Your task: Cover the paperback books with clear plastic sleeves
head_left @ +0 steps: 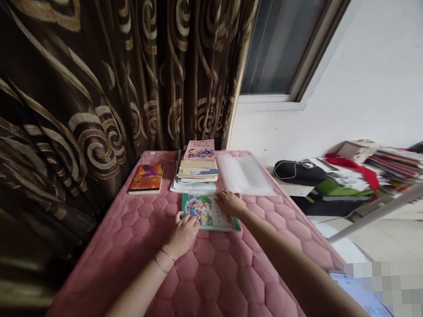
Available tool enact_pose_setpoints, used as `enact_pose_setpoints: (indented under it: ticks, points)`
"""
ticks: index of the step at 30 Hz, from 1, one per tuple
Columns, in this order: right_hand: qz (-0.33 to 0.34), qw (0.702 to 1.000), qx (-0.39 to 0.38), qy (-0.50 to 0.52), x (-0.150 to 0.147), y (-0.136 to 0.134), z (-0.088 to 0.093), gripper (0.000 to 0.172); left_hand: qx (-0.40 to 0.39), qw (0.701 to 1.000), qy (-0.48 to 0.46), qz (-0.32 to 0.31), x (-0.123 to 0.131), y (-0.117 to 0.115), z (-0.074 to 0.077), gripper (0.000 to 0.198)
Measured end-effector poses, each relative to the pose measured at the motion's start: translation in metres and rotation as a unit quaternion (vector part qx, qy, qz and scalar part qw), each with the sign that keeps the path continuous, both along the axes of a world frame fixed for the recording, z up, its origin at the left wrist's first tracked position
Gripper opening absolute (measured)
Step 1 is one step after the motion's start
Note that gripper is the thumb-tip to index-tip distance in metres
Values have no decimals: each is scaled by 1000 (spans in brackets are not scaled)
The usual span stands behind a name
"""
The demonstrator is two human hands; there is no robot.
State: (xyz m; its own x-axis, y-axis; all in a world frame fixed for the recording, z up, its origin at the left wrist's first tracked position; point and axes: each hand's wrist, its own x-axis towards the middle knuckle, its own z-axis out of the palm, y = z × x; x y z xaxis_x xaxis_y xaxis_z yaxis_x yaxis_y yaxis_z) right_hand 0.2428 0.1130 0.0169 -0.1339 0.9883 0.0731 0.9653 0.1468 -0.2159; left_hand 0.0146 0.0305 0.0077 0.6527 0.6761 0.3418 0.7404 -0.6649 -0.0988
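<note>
A picture book [204, 211] with a green border and a cartoon cover lies flat on the pink quilted surface in front of me. My left hand [185, 231] rests at its lower left corner, fingers apart on the cover and thumb by the left edge. Across the book's upper right part lies my right hand [232, 203], fingers stretched out on the cover. Just behind is a stack of books [198, 171] topped by a pink one. Clear plastic sheets or covers [246, 175] lie to the right of the stack.
An orange and purple book [146, 178] sits at the left edge of the padded surface [219, 282]. A dark patterned curtain [149, 76] hangs behind. On the right are a black pouch [298, 172], piled papers and books [398, 164], and a pale slanted bar [383, 210].
</note>
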Motion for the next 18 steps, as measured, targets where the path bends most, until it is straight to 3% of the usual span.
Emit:
enact_pose_setpoints:
  ticks: [4,9,13,18]
  points:
    - [-26,1000,-17,-3,2,-12,3,26,4,1000,8,-1,-13,0,1,16]
    - [-44,997,-61,30,5,-66,3,23,-8,999,-15,28,-36,9,0,20]
    - [-60,990,-93,89,1,-97,-3,20,-81,989,-122,14,-39,37,-8,22]
    - [-94,981,-92,139,-3,-98,-7,17,-181,951,-249,16,-23,66,-12,27]
